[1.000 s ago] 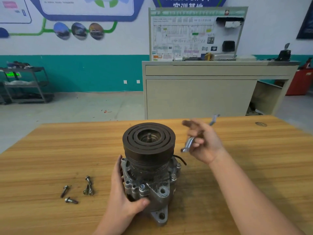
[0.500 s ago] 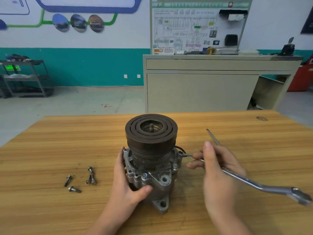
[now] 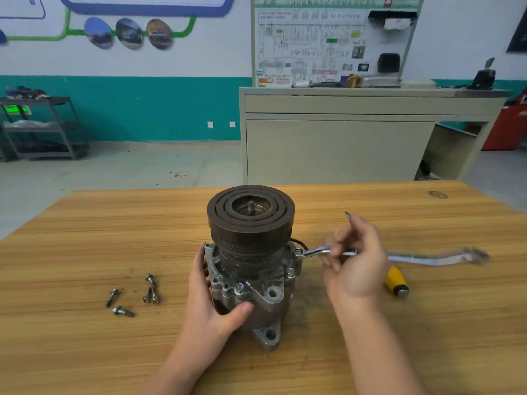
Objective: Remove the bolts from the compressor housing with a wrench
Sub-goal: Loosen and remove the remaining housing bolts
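The compressor [image 3: 256, 283] stands upright on the wooden table [image 3: 85, 252], with its dark pulley [image 3: 250, 215] on top. My left hand [image 3: 211, 306] grips the housing's left side, thumb across the front. My right hand [image 3: 356, 266] holds a silver wrench [image 3: 427, 258] near its ring end. That end sits over a bolt [image 3: 299, 252] on the housing's upper right flange, and the blurred handle reaches out to the right. Two more bolts remain in the housing, one at the front [image 3: 239, 287] and one on the right [image 3: 291, 271].
Several loose bolts [image 3: 123, 311] lie on the table left of the compressor. A yellow-handled screwdriver [image 3: 396, 283] lies behind my right hand, its tip [image 3: 348, 215] pointing away. A beige cabinet [image 3: 336, 149] stands beyond the table's far edge.
My right hand came down from the air and set the wrench's ring end on the right-side bolt. The handle has since swung from lower right to nearly level. My left hand stayed on the housing.
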Tool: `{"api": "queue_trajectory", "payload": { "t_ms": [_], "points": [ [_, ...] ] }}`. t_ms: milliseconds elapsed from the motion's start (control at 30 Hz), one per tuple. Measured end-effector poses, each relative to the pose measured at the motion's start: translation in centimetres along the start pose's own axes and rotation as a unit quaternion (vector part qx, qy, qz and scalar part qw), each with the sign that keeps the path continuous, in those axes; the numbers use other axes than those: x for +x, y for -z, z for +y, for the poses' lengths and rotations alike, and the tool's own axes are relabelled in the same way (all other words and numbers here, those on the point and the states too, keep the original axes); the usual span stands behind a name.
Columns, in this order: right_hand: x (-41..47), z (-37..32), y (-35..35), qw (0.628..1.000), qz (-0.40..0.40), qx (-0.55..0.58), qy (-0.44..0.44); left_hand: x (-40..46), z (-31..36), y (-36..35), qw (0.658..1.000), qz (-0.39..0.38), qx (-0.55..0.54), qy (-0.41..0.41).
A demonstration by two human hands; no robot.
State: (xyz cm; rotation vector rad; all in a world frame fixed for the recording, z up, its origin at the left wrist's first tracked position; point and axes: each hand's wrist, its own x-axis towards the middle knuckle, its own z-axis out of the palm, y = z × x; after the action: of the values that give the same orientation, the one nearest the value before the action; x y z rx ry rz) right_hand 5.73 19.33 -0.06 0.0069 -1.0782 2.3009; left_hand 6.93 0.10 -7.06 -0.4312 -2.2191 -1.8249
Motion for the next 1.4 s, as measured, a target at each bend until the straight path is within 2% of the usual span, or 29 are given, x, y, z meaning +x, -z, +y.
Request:
{"api": "queue_trajectory", "payload": {
  "t_ms": [67, 167, 233, 300, 367, 433, 500, 567, 733, 933, 1333, 1400],
  "points": [
    [2.9, 0.2, 0.3, 0.986, -0.100, 0.054, -0.125, 0.2, 0.0, -0.1, 1.000, 0.004, 0.008, 0.003],
    [5.9, 1.0, -0.2, 0.935, -0.223, 0.039, -0.273, 0.3, 0.0, -0.2, 1.000, 0.006, 0.009, 0.000],
    [6.7, 1.3, -0.7, 0.913, -0.255, 0.016, -0.319, 0.2, 0.0, -0.1, 1.000, 0.006, -0.001, -0.001],
    [7.1, 0.6, -0.8, 0.921, -0.228, 0.032, -0.314, 0.2, 0.0, 0.1, 1.000, 0.003, -0.006, 0.000],
    [7.1, -0.7, -0.7, 0.945, -0.137, 0.111, -0.274, 0.1, 0.0, 0.2, 1.000, 0.000, -0.006, 0.000],
    [6.4, -2.3, 0.0, 0.972, -0.038, 0.145, -0.183, 0.2, 0.0, 0.1, 1.000, -0.004, -0.007, 0.000],
    [4.5, -3.3, 0.7, 0.992, 0.026, 0.089, -0.081, 0.3, 0.0, -0.1, 1.000, -0.003, -0.011, 0.000],
    [2.0, -3.2, 1.1, 0.998, 0.058, 0.025, -0.003, 0.4, 0.0, -0.2, 1.000, -0.001, -0.006, -0.004],
    [-2.7, -1.1, 0.1, 0.991, 0.036, -0.098, 0.081, 0.3, 0.1, -0.1, 1.000, 0.000, 0.002, -0.003],
    [-5.5, -0.3, -0.5, 0.950, -0.005, -0.220, 0.223, 0.0, 0.4, 0.0, 1.000, 0.000, -0.005, -0.011],
    [-4.4, 0.3, -1.2, 0.908, 0.056, -0.292, 0.297, 0.2, 0.3, 0.0, 1.000, 0.000, 0.011, -0.008],
    [-4.4, 0.3, -1.5, 0.888, 0.045, -0.319, 0.329, 0.2, 0.2, 0.1, 1.000, -0.002, 0.014, -0.007]
  ]
}}
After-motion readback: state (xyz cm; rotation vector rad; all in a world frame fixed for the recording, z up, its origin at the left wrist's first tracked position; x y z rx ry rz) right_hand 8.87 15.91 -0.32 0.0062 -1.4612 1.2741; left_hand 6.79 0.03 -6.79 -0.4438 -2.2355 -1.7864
